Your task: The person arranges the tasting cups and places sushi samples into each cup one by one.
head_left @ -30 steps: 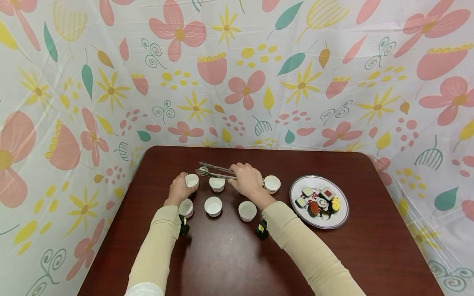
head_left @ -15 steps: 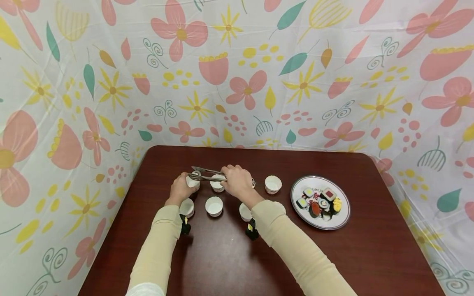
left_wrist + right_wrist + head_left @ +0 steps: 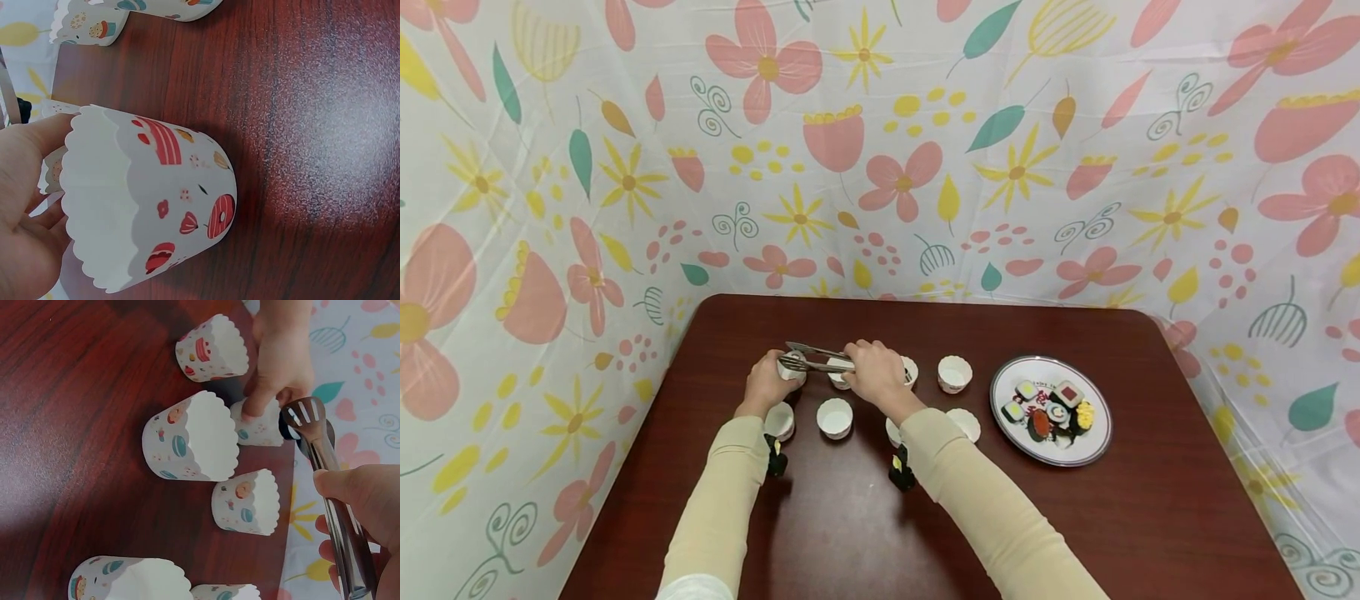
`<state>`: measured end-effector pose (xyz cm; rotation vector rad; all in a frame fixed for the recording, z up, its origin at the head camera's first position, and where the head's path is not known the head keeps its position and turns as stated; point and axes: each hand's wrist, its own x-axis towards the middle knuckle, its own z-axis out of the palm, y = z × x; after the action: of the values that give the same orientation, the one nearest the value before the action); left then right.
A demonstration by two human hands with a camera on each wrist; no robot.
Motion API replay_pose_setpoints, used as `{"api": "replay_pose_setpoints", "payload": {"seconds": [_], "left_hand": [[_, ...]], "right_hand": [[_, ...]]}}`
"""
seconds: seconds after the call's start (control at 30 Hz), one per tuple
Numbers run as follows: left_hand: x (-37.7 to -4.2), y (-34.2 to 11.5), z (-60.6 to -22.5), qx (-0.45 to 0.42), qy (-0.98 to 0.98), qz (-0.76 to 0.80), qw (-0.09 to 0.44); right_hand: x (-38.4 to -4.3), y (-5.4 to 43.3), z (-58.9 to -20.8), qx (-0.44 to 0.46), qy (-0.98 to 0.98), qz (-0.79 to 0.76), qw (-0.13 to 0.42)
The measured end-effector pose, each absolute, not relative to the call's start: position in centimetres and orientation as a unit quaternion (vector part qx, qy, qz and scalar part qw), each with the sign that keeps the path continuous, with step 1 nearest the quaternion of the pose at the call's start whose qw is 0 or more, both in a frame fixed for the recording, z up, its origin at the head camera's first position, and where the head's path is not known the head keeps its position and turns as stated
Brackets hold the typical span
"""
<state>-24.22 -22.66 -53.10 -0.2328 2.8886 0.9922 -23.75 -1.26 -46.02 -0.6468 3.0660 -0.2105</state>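
My left hand [image 3: 766,385] grips a white paper baking cup [image 3: 259,428] at the table's far left, with the thumb against its side. My right hand [image 3: 874,373] holds metal tongs [image 3: 820,364] with slotted tips, pointing left. The tips lie over the gripped cup's opening, with a small black-and-white sushi piece [image 3: 288,429] between them, partly hidden by the metal. In front of the left hand stands another baking cup [image 3: 181,181] with red cake prints.
Several more paper cups stand in two rows, among them a front middle cup [image 3: 834,419] and a back right cup [image 3: 954,375]. A cup behind the right hand [image 3: 909,371] has something dark in it. To the right, a round plate [image 3: 1097,437] bears several toy sushi pieces.
My right hand has moved left and slightly down with the tongs, so their tips are now over the cup in my left hand. The left hand keeps its place.
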Motion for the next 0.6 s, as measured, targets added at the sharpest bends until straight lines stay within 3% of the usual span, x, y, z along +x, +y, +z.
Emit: {"api": "replay_pose_setpoints", "payload": {"seconds": [0.6], "left_hand": [[-24.27,-22.67,-52.90,-0.074,0.940,0.330,0.049]], "right_hand": [[-23.87,-0.94,-46.72,-0.194,0.979,-0.068,0.000]]}}
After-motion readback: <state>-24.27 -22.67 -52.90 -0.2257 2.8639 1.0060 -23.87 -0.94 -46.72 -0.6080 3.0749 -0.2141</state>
